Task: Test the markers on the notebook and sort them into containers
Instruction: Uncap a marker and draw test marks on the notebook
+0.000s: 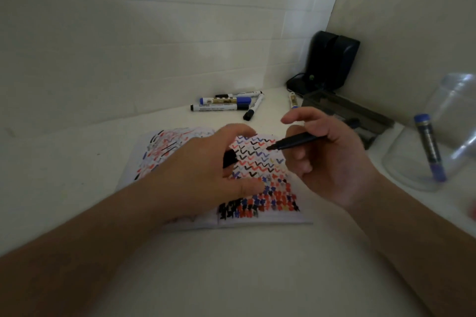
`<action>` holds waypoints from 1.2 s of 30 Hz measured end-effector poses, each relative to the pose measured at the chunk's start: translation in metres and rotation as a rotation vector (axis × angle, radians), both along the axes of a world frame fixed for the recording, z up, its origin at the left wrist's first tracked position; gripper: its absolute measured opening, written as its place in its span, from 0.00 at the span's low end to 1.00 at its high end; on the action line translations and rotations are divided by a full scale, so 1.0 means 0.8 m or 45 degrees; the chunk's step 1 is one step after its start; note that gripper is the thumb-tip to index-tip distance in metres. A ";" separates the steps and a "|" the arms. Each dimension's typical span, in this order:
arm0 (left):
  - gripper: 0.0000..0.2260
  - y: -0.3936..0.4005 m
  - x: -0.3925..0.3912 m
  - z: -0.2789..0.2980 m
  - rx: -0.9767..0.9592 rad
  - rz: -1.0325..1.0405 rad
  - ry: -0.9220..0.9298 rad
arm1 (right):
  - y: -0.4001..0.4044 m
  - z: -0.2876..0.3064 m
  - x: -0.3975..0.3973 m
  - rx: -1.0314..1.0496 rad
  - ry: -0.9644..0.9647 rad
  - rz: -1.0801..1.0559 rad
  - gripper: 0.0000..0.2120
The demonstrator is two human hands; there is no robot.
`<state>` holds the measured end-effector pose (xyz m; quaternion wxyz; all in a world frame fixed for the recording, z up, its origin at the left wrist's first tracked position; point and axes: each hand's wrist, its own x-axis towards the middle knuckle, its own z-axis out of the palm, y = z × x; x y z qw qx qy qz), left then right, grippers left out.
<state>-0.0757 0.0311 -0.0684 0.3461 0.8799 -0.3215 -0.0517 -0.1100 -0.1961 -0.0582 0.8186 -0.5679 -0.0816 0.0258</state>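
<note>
My right hand (332, 159) grips an uncapped marker (296, 143) over the notebook (260, 159) at centre frame; my left hand (206, 177) pinches its black cap (230, 159).

Print on the marker labels (219, 108) is too blurred to read.

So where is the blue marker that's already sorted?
In the head view, the blue marker stands tilted inside the clear jar at far right, beside the right hand.
</note>
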 end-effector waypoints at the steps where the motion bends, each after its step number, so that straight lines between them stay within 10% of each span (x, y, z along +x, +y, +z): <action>1: 0.30 0.001 0.002 -0.002 0.034 0.006 0.004 | -0.006 0.003 -0.001 0.039 -0.001 0.050 0.13; 6: 0.19 -0.001 0.008 -0.015 0.243 -0.063 -0.097 | -0.021 0.015 -0.018 0.037 0.093 0.226 0.15; 17: 0.22 -0.005 0.012 -0.022 0.183 -0.078 -0.099 | 0.021 -0.010 -0.057 -0.934 -0.048 -0.161 0.10; 36: 0.21 -0.003 0.010 -0.022 0.166 -0.065 -0.118 | 0.028 -0.020 -0.056 -0.991 0.039 -0.275 0.12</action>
